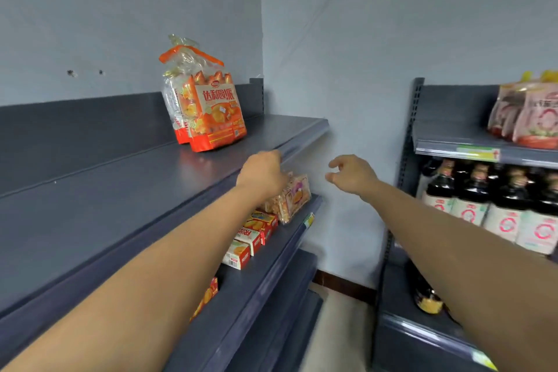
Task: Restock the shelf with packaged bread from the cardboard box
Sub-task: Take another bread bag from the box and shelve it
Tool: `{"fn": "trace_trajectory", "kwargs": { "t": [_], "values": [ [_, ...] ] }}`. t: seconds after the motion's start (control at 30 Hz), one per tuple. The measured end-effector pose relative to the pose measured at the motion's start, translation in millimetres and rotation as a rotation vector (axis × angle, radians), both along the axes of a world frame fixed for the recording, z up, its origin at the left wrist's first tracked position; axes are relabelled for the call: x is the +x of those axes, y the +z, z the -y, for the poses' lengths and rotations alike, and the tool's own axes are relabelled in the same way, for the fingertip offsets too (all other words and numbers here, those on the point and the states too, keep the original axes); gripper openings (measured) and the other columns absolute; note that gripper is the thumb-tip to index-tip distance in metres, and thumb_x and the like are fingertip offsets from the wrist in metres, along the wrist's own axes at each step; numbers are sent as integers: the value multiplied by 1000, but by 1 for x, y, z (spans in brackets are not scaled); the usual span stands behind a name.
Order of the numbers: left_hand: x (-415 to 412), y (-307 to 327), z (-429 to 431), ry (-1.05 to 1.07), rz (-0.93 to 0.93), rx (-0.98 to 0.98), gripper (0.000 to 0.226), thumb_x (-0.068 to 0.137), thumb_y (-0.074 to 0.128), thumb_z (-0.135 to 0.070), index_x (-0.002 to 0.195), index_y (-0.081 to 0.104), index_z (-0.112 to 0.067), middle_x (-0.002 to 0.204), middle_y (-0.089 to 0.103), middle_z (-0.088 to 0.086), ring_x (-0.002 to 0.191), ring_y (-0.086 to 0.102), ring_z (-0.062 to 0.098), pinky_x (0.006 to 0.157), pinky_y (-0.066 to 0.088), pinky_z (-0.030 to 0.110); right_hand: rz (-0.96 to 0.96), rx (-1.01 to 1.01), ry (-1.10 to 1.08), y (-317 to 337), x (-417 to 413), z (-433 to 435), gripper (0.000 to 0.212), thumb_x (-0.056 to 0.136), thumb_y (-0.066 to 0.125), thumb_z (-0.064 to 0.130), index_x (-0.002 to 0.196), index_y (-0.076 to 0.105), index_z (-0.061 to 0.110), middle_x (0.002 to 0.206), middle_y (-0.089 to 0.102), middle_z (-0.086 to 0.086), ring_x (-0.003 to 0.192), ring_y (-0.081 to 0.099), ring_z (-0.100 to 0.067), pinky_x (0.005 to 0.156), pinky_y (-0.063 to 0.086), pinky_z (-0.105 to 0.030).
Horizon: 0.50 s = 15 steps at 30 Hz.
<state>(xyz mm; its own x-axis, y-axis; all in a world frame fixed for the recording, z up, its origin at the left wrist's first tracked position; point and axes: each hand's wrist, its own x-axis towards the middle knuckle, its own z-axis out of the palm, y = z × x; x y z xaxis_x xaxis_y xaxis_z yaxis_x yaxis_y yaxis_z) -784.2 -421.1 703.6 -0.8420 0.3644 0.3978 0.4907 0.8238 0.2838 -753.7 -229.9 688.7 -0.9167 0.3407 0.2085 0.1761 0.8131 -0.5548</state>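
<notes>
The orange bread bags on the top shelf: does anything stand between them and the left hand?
Nothing visible does. Only bare top shelf lies between the left hand, which is at the shelf's front edge, and the orange bread bags standing further back.

Two orange bread packs (211,112) stand upright on the top shelf (105,190), back near the corner. The left hand (262,174) is at that shelf's front lip, its fingers hidden. The right hand (351,174) hangs in the air beside it, fingers loosely curled and holding nothing. Below, a clear packet (294,198) sits beside small boxes (250,238). Dark bottles (471,193) line the rack on the right.
</notes>
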Motion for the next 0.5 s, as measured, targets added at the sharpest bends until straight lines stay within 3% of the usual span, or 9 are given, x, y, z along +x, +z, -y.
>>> {"fn": "trace_trajectory", "kwargs": {
  "t": [0.27,0.5],
  "values": [
    [74,-41,-15,-145,39,-123,29,90,53,-22,113,60,-6,115,63,18,107,60,36,85,49,37,163,108,-75,-39,109,-17,42,94,56,26,134,53,15,143,48,-6,130,46,-24,102,36,-27],
    [153,-75,-20,-186,112,-215,33,92,53,-21,123,55,-8,121,60,17,112,57,34,86,48,36,238,102,-75,-77,201,-27,45,90,57,16,135,54,15,144,49,-4,131,45,-22,104,35,-26]
  ]
}}
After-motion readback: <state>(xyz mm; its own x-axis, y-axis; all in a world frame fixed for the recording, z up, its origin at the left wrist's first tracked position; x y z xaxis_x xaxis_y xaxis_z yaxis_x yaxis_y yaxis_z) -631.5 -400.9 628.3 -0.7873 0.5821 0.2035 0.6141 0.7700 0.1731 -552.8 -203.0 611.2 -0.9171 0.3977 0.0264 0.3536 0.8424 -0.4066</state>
